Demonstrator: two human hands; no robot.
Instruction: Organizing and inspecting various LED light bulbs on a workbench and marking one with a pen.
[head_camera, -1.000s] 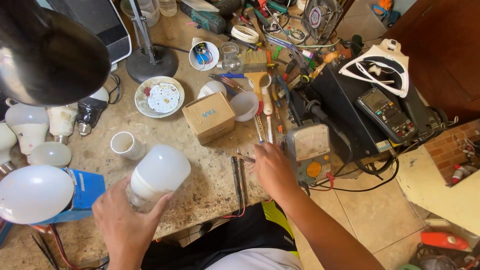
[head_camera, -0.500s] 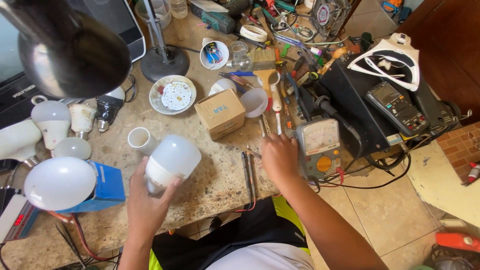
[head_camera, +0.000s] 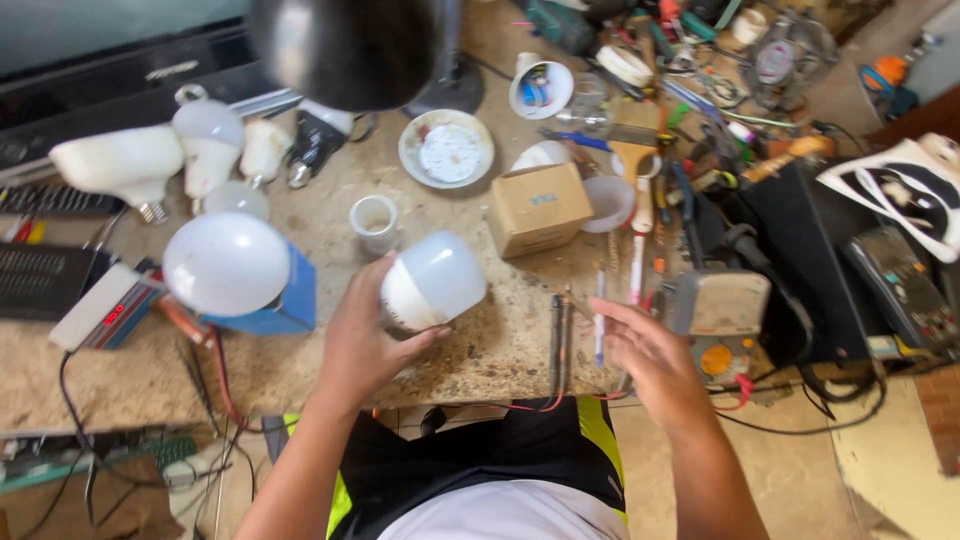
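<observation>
My left hand grips a large white bulb by its base, dome pointing up and to the right, over the stone-topped workbench. My right hand hovers open at the bench's front edge, fingers spread, holding nothing. Just left of it lie two probe-like tools and a thin pen-shaped tool. A yellow multimeter sits right beside the right hand.
A cardboard box, a small white cup, a plate and more white bulbs lie on the bench. A dark lamp head hangs overhead. Tools and cables crowd the back right.
The view has shifted, so everything sits further right in frame. My left hand still holds the bulb. My right hand has come off the bench edge and opened near the multimeter.
</observation>
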